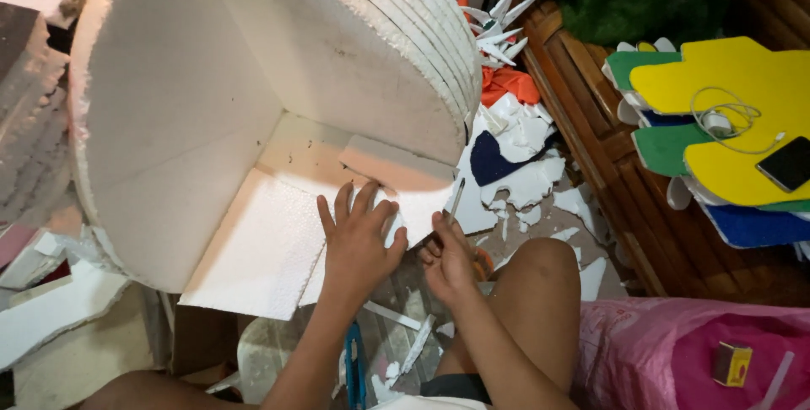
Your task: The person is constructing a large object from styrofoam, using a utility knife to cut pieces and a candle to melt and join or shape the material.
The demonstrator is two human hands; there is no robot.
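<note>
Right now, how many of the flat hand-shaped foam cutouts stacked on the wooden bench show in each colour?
Yellow cutouts: 2
Green cutouts: 2
Blue cutouts: 2
Total: 6, though the stack overlaps, so hidden layers cannot be ruled out.

Hands [359, 237] on white foam sheet [253, 250]

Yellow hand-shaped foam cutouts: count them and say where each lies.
2. One yellow hand-shaped foam cutout tops the stack on the wooden bench; another lies lower, beneath the black phone. Others may be hidden.
</note>
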